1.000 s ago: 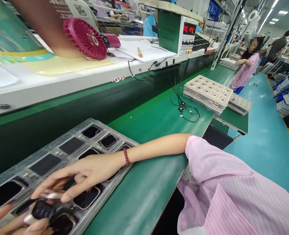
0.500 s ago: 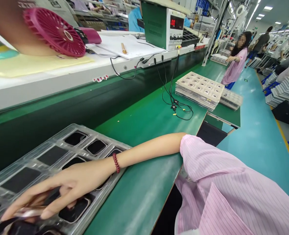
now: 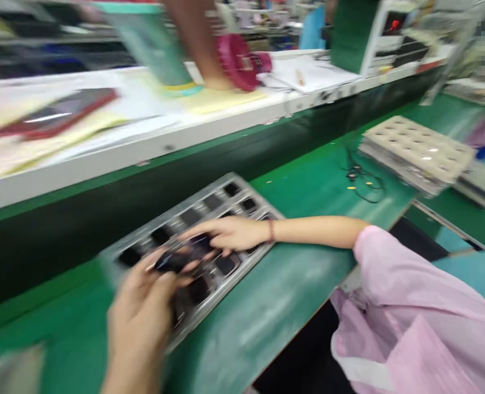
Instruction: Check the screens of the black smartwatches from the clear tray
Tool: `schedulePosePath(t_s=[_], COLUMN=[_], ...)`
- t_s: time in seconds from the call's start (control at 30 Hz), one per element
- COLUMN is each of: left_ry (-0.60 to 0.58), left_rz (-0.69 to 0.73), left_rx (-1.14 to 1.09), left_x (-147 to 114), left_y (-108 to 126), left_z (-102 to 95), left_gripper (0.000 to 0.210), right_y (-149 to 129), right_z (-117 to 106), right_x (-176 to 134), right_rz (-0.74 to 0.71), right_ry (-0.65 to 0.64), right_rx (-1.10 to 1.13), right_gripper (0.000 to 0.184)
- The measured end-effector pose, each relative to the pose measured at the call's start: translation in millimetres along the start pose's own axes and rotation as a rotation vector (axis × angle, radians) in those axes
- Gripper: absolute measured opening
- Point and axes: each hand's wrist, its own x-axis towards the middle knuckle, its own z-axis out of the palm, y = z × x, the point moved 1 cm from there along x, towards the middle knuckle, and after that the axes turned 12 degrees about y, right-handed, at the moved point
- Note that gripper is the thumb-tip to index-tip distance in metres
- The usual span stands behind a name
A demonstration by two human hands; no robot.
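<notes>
My left hand (image 3: 142, 306), blurred, is closed around a black glossy watch-like piece (image 3: 172, 261) above the left part of a clear plastic tray (image 3: 253, 264). My right hand (image 3: 236, 234), with a dark red bead bracelet at the wrist, reaches in from the right over the same tray. Its thumb and fingers close on a second dark glossy piece (image 3: 201, 243), close beside the first; blur hides whether the two touch. Several black rounded-square watch-like pieces (image 3: 226, 264) lie in the tray's compartments, some with pale metallic rims.
Behind the tray runs a white shelf (image 3: 152, 143) with a red-edged phone (image 3: 57, 114), a teal cup (image 3: 152, 49), a magenta fan (image 3: 238, 63) and a green-and-white instrument (image 3: 355, 35). Black cables (image 3: 363, 178) and stacked trays (image 3: 419, 148) occupy the green bench's right side.
The view has swung left, so the tray appears farther right. My left hand now shows in full view, holding a black piece near my right hand, which remains over the tray.
</notes>
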Motion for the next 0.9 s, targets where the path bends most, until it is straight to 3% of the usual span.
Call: schedulePosePath(t_s=[0.07,0.2,0.37,0.57,0.67,0.77,0.83,0.9], left_ry=[0.097,-0.028,-0.070,-0.101,-0.108,-0.127,-0.132,-0.112], left_rz=[-0.084,-0.099,-0.117,-0.074,-0.079,-0.074,0.017,0.171], left_rx=[-0.141,-0.256,-0.259,-0.300,-0.267,-0.188,-0.052,0.145], left_x=[-3,6,5,2,3,11,26,48], left_y=[-5,-16,-22,-20,-22,-21,-15,-5], left_z=[-3.7,-7.2,-9.0,-7.8,-9.3,-11.3,-10.4,-4.3], left_gripper=[0.043,0.054,0.048,0.049,0.048,0.031,0.019,0.013], right_y=[-11,-8,-8,-11,-11,-14,-16,-19], right_z=[-1,-8,-5,-4,-2,-6,-17,-31], right_x=[-19,-22,-23,-26,-27,-25,-15,4], right_rz=[-0.010,-0.044,-0.050,-0.072,-0.071,0.013,0.053,-0.026], right_ry=[0.024,0.023,0.007,0.015,0.033,0.047,0.053,0.114], right_rx=[0.004,0.042,-0.066,-0.091,-0.080,-0.052,-0.095,-0.259], right_gripper=[0.065,0.058,0.043,0.046,0.042,0.032,0.025,0.017])
